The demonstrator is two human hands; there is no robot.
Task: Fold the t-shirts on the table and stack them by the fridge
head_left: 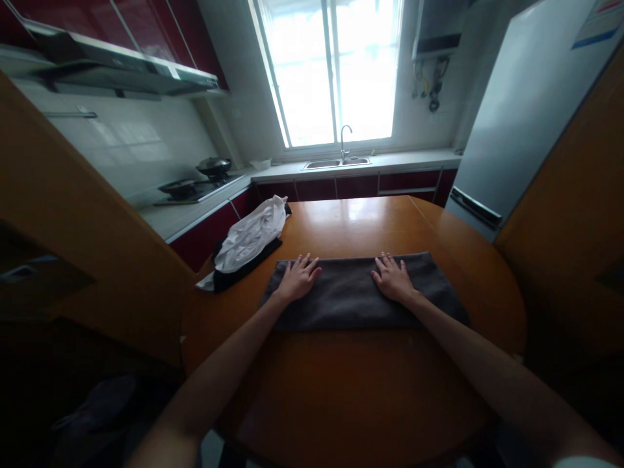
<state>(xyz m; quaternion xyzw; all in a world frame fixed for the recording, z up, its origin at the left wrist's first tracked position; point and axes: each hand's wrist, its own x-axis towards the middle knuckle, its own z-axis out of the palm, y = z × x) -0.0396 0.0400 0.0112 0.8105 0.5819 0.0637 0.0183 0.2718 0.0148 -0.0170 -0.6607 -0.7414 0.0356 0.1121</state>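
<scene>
A dark grey cloth (348, 299), folded into a long flat rectangle, lies across the wooden table (361, 383) in front of me. My left hand (296, 279) rests flat on its left part, fingers spread and pointing to the far edge. On the right part lies my right hand (392, 278), also palm down with the fingers apart. Neither hand grips anything. The cloth's kind cannot be made out from its folded shape.
A heap of white cloth (253, 234) lies over black cloth (244, 268) at the table's left edge. Beyond are a counter with a sink (336, 164), a stove with a wok (214, 167) and a pan (179, 188). A fridge (517, 123) stands at the right.
</scene>
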